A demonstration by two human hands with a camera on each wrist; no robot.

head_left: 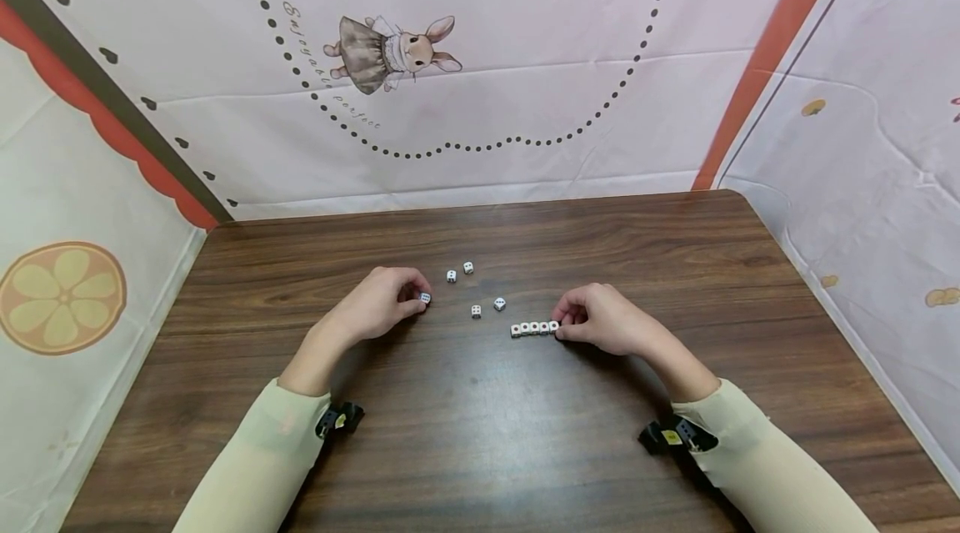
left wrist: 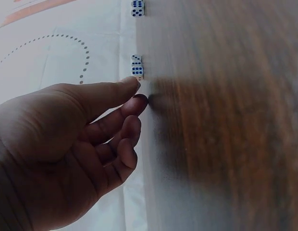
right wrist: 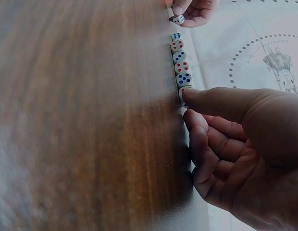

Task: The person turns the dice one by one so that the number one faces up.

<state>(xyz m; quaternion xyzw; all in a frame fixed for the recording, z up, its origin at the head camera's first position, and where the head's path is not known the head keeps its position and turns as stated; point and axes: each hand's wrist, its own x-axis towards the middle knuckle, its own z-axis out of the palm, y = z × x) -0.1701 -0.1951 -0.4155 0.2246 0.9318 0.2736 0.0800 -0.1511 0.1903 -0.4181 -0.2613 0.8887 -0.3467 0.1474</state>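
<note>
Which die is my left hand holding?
The leftmost die: only it is pinched by the left hand. Four loose dice lie apart from both hands; the right hand touches the row of five.

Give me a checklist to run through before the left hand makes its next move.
1. Left hand has a grip on its die: ok, pinched between thumb and finger.
2. Row of five dice lined up closely: ok.
3. Row's top faces matching: ok, each shows one red dot.
4. Right hand at the row's right end: ok, touching the end die.
5. All dice in the row or in hand: not ok, four loose dice lie apart.
6. Held die's underside: cannot tell, hidden.
</note>
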